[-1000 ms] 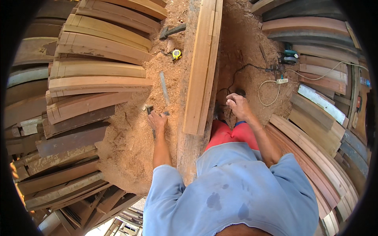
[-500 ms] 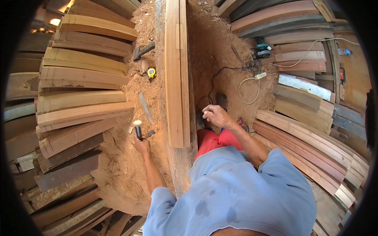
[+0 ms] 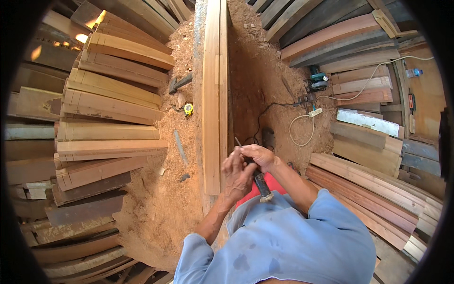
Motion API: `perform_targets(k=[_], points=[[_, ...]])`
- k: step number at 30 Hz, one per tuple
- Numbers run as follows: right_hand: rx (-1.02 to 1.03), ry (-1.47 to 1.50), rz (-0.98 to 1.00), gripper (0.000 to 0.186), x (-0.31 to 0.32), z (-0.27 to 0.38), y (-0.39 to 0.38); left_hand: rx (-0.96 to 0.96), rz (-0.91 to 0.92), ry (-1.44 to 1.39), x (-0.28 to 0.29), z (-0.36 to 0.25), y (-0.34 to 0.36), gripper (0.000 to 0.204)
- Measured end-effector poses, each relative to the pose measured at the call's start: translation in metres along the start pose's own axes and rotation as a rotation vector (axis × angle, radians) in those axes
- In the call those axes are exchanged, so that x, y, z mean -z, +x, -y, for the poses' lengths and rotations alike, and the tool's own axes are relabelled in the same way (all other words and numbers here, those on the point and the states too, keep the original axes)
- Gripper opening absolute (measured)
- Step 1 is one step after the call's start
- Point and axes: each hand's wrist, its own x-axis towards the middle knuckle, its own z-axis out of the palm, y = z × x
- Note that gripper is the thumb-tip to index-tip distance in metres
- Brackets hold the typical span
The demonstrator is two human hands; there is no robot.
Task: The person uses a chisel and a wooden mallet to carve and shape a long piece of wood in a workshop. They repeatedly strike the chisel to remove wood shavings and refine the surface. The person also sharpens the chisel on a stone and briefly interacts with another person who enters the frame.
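Note:
My left hand (image 3: 239,175) and my right hand (image 3: 259,157) meet beside the long pale timber (image 3: 210,104), around a dark-handled tool (image 3: 262,184) with a light butt end pointing toward my body. A thin metal shank shows above my fingers; the middle of the tool is hidden by them. My left fingers are slightly smeared over it, and my right fingers curl at its upper part. Left of the timber lie a yellow tape measure (image 3: 188,109), a metal strip (image 3: 179,146) and a dark hammer-like tool (image 3: 179,83) on sawdust.
Stacked boards (image 3: 113,137) line the left side, and more planks (image 3: 364,189) line the right. A teal power tool (image 3: 318,78), cables and a white power strip (image 3: 315,112) lie on the sawdust floor to the right.
My left hand has lifted the dark-handled tool from the sawdust and brought it rightward to my right hand. The view has also shifted.

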Motion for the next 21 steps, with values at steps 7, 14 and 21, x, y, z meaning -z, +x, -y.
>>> perform_targets(k=[7, 14, 21], points=[[-0.128, -0.205, -0.499, 0.023, 0.068, 0.028, -0.019, 0.82, 0.023, 0.313, -0.043, 0.049, -0.023, 0.13], [-0.24, -0.853, -0.497, 0.027, 0.128, 0.033, -0.03, 0.771, 0.054, 0.274, -0.056, 0.083, -0.035, 0.138], [-0.196, -0.956, -0.42, 0.025, 0.168, 0.06, -0.022, 0.756, 0.108, 0.089, -0.039, 0.095, -0.033, 0.139]])
